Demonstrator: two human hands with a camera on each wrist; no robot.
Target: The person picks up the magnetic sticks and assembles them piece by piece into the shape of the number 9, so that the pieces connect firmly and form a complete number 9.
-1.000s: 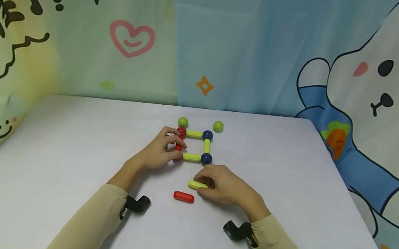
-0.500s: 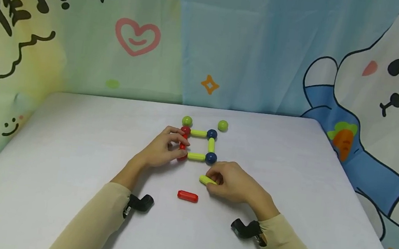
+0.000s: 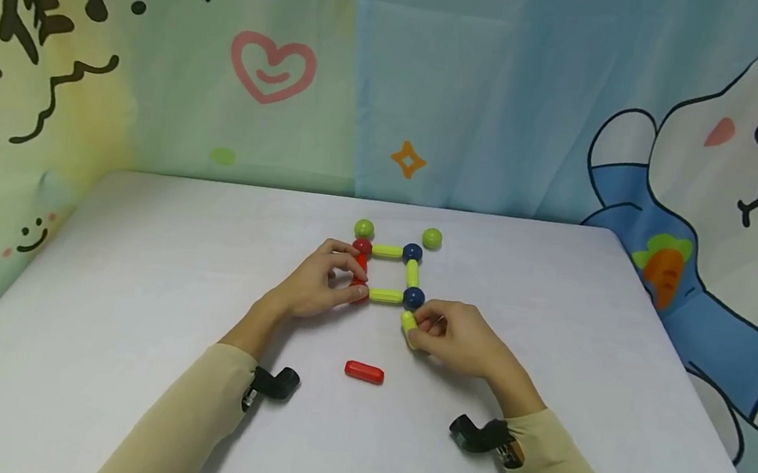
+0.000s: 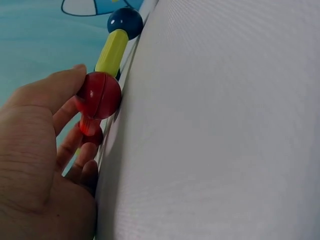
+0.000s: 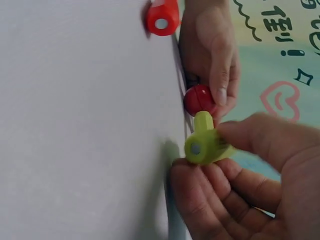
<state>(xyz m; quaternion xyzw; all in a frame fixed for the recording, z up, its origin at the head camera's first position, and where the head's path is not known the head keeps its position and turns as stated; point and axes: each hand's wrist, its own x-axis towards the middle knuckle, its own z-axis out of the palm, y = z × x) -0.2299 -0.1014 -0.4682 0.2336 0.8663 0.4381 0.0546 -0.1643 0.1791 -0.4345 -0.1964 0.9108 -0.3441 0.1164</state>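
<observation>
A square of magnetic rods and balls lies on the white table. Its left side has a far red ball (image 3: 362, 247), a red rod (image 3: 362, 264) and a near red ball (image 4: 100, 95). Yellow-green rods (image 3: 386, 296) join these to a far blue ball (image 3: 412, 252) and a near blue ball (image 3: 413, 297). My left hand (image 3: 318, 280) grips the red side, thumb against the near red ball. My right hand (image 3: 462, 337) pinches a loose yellow-green magnetic rod (image 5: 206, 146) between thumb and fingers. Its far end is close to the near blue ball; whether they touch, I cannot tell.
A single red rod (image 3: 365, 372) lies on the table in front of the square. Two green balls (image 3: 364, 228) rest just beyond its far corners, one at each side. A printed curtain (image 3: 482, 91) hangs behind the table's far edge.
My right hand has carried the yellow-green rod away from the red one, toward the near blue ball, and turned it to point at that ball. The left hand keeps its hold.
</observation>
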